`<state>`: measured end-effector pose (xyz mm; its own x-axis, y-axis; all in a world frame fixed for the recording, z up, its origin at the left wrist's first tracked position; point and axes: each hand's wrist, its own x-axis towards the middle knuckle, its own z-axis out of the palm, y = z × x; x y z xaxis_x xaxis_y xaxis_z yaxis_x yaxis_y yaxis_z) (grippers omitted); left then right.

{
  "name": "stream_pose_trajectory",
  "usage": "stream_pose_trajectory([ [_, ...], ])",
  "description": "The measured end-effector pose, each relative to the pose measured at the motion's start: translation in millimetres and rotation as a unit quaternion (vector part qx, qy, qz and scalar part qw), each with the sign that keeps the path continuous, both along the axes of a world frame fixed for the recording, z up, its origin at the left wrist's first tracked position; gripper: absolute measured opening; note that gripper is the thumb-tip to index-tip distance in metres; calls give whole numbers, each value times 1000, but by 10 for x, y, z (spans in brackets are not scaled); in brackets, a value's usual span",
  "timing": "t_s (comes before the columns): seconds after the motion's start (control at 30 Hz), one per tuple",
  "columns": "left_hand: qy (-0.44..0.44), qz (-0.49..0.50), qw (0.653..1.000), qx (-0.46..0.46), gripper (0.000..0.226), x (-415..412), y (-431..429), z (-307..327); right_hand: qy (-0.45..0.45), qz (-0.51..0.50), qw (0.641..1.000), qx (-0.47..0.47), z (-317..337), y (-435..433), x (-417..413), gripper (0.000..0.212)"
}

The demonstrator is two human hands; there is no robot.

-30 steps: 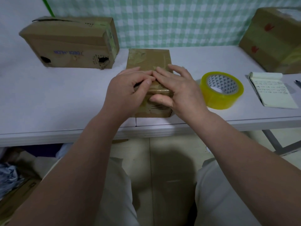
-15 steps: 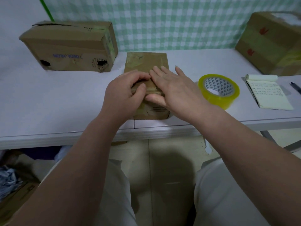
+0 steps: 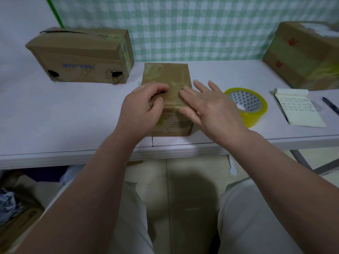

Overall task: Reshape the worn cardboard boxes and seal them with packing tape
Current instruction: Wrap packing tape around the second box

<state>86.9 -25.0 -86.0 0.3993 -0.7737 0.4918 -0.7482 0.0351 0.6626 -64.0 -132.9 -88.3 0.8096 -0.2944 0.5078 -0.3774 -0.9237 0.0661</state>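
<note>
A small brown cardboard box (image 3: 166, 75), its top shiny with tape, stands near the table's front edge. My left hand (image 3: 145, 107) sits on the box's near left corner with the fingers curled over the top and the thumb against the front face. My right hand (image 3: 207, 105) lies flat on the right side of the box, fingers straight and spread, some reaching past the right edge. A roll of yellow packing tape (image 3: 246, 105) lies flat just right of that hand.
A worn long box (image 3: 80, 57) with holes in its front stands at the back left. A bigger taped box (image 3: 304, 55) sits at the back right. An open notepad (image 3: 298, 109) and a pen (image 3: 330, 105) lie at the right. The white table (image 3: 55, 114) ends close to me.
My right hand has slid to the right across the box top and its fingers have spread. My left hand's fingers have curled more on the box's near left corner.
</note>
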Motion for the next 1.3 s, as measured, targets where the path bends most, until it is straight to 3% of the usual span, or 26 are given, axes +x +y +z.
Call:
stream_pose_trajectory([
  [0.2,16,-13,1000,-5,36,7,7,-8,78,-11,993,89,55,42,152,71],
  [0.5,48,-21,999,-3,36,34,46,-30,29,-31,990,132,-28,13,-25,67],
  [0.6,94,-23,995,10,35,58,66,-52,-4,-44,981,188,-41,41,-71,64],
  [0.67,147,-5,989,29,46,53,70,-47,-47,-51,971,229,-60,86,-86,57],
  [0.77,297,15,953,55,63,50,56,-46,-121,-68,938,318,-87,207,-43,49],
  [0.83,391,0,918,71,53,72,46,-74,-149,-110,886,426,-99,286,14,56],
  [0.9,429,-17,900,73,39,81,44,-92,-177,-123,827,520,-117,346,66,56],
  [0.97,463,-21,884,56,33,92,42,-93,-198,-105,803,553,-119,409,108,47],
  [1.17,573,-46,818,37,32,216,47,-94,-239,-63,804,541,-59,447,206,75],
  [1.3,579,-51,813,16,33,252,64,-101,-258,-80,847,457,-1,456,222,81],
])
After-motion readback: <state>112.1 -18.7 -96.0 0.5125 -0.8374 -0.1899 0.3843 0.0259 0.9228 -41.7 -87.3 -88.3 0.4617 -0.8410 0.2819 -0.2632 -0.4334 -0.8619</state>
